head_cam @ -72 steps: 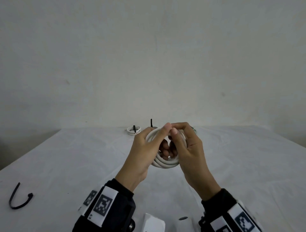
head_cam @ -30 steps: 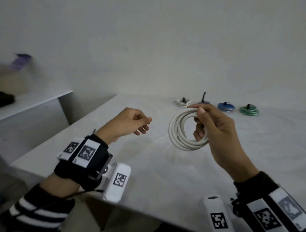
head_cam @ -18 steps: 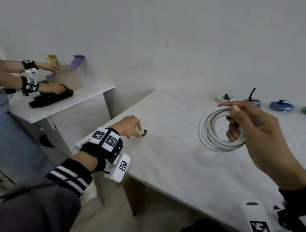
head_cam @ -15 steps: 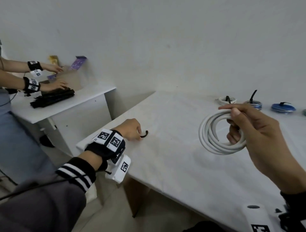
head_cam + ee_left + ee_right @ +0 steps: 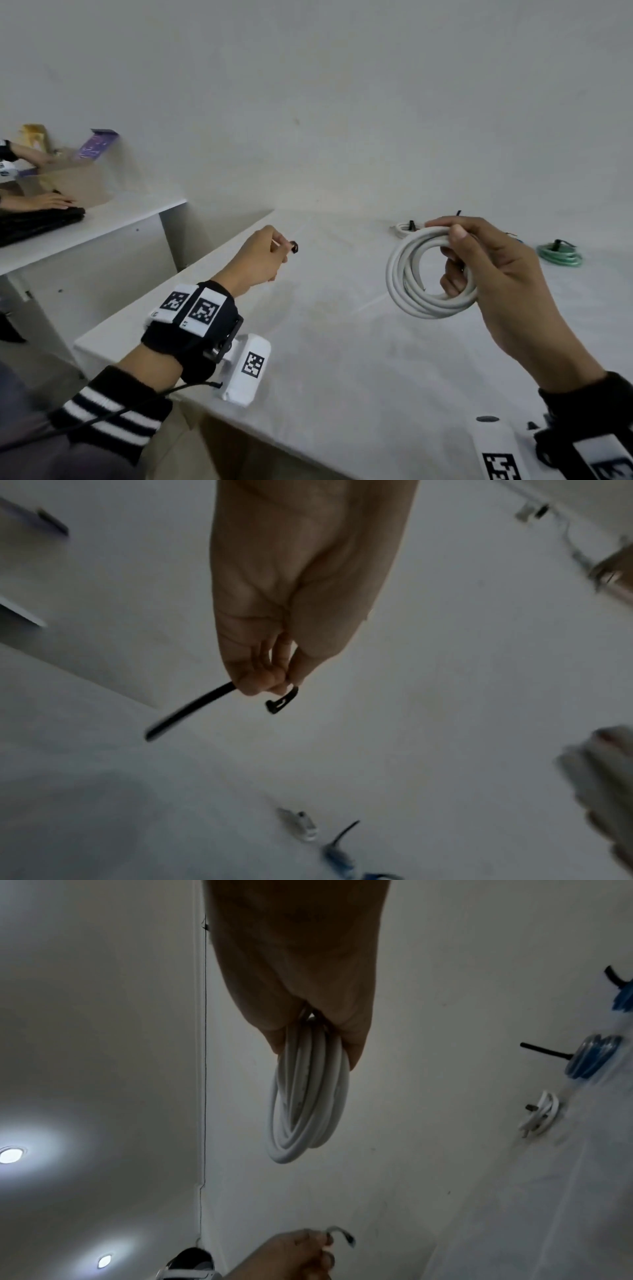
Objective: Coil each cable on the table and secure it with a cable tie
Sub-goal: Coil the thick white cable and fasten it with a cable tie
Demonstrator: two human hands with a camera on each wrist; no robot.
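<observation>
Left hand: the left hand is up in the air over the table's left edge. Its fingertips pinch a thin black tie near its head end, fingers curled tight. The tie is a flat, smooth strip. Its long tail sticks out one side and its small square head pokes out the other.
Right hand: the right hand holds the white coil up above the table. The thumb presses on top and the fingers curl through the ring.
Coil: thick, smooth, round cable wound in a few loops. The loops sit close together. No tie shows on it.
Table: the table has a flat, pale top with faint marks. Its left edge and near corner are just under the left wrist. There is bare room between the two hands.
Far side: a small white coil, a blue coil and a green coil lie by the wall, each with a black tie.
Side desk: a lower desk stands to the left, apart from the table. Another person's hand rests there.
</observation>
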